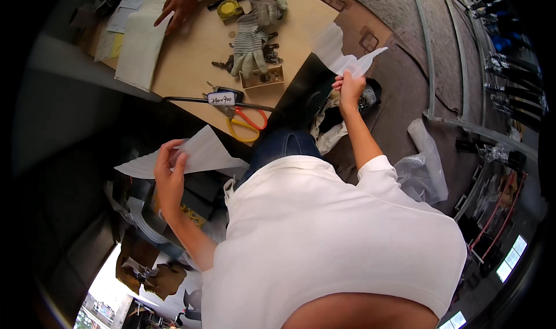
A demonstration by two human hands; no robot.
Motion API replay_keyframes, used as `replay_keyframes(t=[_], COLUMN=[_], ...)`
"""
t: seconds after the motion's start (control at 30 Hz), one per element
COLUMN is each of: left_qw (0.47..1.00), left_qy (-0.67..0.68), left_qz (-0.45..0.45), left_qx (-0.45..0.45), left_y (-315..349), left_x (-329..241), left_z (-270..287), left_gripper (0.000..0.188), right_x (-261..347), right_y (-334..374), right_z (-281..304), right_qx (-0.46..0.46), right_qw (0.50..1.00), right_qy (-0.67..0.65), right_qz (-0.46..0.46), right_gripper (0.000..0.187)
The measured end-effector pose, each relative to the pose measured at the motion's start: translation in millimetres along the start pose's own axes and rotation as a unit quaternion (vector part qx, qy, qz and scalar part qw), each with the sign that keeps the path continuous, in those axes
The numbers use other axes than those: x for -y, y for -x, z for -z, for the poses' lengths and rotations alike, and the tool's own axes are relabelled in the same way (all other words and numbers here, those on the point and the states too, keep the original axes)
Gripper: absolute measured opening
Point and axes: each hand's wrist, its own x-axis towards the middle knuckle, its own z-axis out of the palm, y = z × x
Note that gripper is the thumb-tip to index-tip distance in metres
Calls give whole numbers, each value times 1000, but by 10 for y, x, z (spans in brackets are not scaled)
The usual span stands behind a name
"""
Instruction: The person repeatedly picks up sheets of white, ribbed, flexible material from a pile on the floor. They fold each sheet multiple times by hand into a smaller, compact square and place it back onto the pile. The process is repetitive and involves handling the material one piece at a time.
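My left hand (pixel 170 166) grips a thin white sheet (pixel 208 152), perhaps foam or paper, its fingers curled over one edge. The sheet spreads to both sides of that hand, beside my hip at the table's near corner. Out to the right, my right hand (pixel 351 92) pinches another thin white sheet (pixel 331 46), which is creased and rises to a point past the fingers. The two sheets look separate. On the table between my hands lie scissors (pixel 248 126) with red and yellow handles, below a small white label (pixel 221 99) and a thin black rod (pixel 185 100).
Grey knit gloves (pixel 249 45), a yellow tape measure (pixel 230 9), keys and a small wooden box (pixel 263 78) lie on the wooden table (pixel 186 68). Another person's hand (pixel 180 8) rests by a long pale board (pixel 142 45). Right of me stand an open bag (pixel 329 137) and clear plastic wrap (pixel 425 167).
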Motion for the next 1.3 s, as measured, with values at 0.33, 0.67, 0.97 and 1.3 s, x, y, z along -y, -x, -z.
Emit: replay_keyframes(t=[0.33,0.67,0.97,1.3], left_qw=[990,995,973,908], left_qy=[-62,-47,-40,12], left_qz=[-120,-86,-217,-231], left_qx=[44,-14,-65,-349], left_y=[-252,-286,-239,-66], left_x=[-378,-347,-366,-762], left_z=[-450,-396,-113,611], left_gripper=[16,14,13,10], right_x=[-1403,-972,1327,1000], right_y=[486,310,1112,2190], right_z=[95,-175,-862,-1519], right_qx=[-33,114,572,725], right_qw=[955,953,818,673], right_qy=[193,192,-62,37], right_qz=[-224,-207,-8,139], right_gripper=[25,32,18,25])
